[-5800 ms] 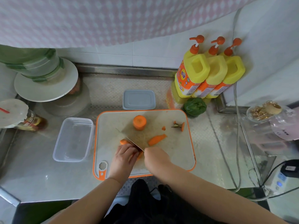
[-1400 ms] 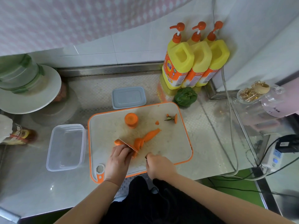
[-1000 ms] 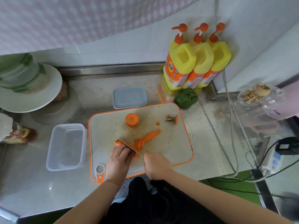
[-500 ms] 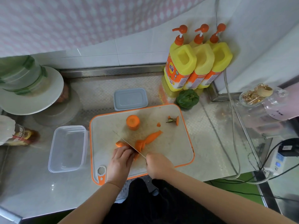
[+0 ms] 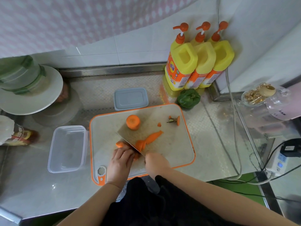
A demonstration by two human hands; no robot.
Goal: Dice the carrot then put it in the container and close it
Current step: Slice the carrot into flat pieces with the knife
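On the orange-rimmed cutting board (image 5: 172, 149), my left hand (image 5: 119, 162) holds down a carrot piece (image 5: 120, 144), its fingers curled over it. My right hand (image 5: 156, 162) grips the handle of a cleaver (image 5: 130, 132), whose blade stands on the carrot right beside my left fingertips. Cut carrot slices (image 5: 147, 140) lie fanned to the right of the blade. An upright carrot chunk (image 5: 133, 122) stands further back, with the carrot top (image 5: 175, 120) at the back right. The clear open container (image 5: 67, 148) sits left of the board, its grey lid (image 5: 131, 99) behind the board.
Three yellow pump bottles (image 5: 195, 62) stand at the back right with a green pepper (image 5: 189, 98) in front. A white plate with a glass jar (image 5: 24, 88) is at the back left. Cables (image 5: 231, 128) and a power strip (image 5: 280, 162) lie on the right.
The cleaver blade has tilted so its flat side shows more, and sits slightly further left along the carrot. Several more slices lie right of the blade than 5.8 s ago.
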